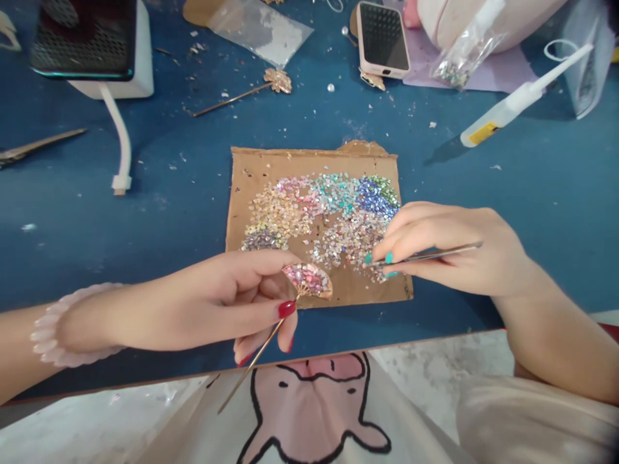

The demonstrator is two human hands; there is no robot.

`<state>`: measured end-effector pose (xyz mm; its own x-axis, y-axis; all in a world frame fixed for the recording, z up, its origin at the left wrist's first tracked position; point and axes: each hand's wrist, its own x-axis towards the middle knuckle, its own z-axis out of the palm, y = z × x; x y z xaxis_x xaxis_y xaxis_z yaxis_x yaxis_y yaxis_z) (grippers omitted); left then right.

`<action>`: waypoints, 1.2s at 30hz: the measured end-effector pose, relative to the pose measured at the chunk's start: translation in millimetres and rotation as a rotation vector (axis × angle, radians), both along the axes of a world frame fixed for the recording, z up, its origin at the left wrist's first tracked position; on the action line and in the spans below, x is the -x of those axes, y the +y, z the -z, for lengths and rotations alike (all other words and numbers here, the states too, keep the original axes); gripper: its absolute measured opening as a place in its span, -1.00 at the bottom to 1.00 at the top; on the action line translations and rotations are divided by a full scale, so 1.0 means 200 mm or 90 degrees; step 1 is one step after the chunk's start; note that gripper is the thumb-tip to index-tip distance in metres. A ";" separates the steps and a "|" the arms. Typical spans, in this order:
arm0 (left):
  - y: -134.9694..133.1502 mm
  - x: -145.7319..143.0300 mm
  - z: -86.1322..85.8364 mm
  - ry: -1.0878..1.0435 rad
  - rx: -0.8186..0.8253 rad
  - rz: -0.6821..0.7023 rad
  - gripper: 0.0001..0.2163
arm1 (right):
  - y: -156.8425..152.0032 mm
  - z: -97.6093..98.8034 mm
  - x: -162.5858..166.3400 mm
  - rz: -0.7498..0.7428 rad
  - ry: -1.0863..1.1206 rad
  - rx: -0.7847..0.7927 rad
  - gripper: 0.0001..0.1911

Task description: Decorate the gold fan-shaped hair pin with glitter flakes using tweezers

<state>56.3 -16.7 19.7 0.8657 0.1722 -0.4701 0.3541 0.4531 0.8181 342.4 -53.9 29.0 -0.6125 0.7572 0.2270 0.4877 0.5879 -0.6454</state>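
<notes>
My left hand [227, 303] pinches a gold hairpin [271, 338] just below its fan-shaped head [309, 280], which is covered in pink and silver stones. The pin's stem slants down toward my lap. My right hand [449, 248] is closed on thin metal tweezers [425, 256], their tip down among the loose stones. Between both hands lies a brown cardboard piece [251, 171] spread with several patches of coloured rhinestones [329, 206]: gold, pink, teal, blue, green and silver. The fan head hovers over the cardboard's near edge, a short gap left of the tweezers' tip.
A blue table [97, 225] carries a white glue bottle [522, 96] at right, a phone [383, 38] in a pink case, clear bags of stones [261, 26], a second gold hairpin [242, 93], a white charger with its cable [120, 135], and scissors [39, 145] at left.
</notes>
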 end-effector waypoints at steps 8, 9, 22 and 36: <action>0.01 -0.01 -0.01 0.001 -0.008 0.016 -0.86 | -0.01 0.04 0.04 0.036 0.002 -0.042 -0.97; 0.01 -0.01 -0.02 -0.007 -0.010 0.024 -0.86 | 0.00 0.04 0.04 0.036 0.002 -0.047 -0.96; 0.02 0.00 -0.01 -0.040 -0.033 0.081 -0.82 | -0.01 0.07 0.07 0.207 0.005 -0.054 -0.94; 0.03 -0.01 -0.02 -0.034 -0.065 0.105 -0.81 | -0.02 0.08 0.10 0.165 -0.010 0.002 -0.97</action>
<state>57.5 -11.2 23.1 0.9092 0.0702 -0.4104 0.3719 0.3064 0.8763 323.3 -57.0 12.6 -0.4008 0.8901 0.2170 0.6321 0.4401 -0.6378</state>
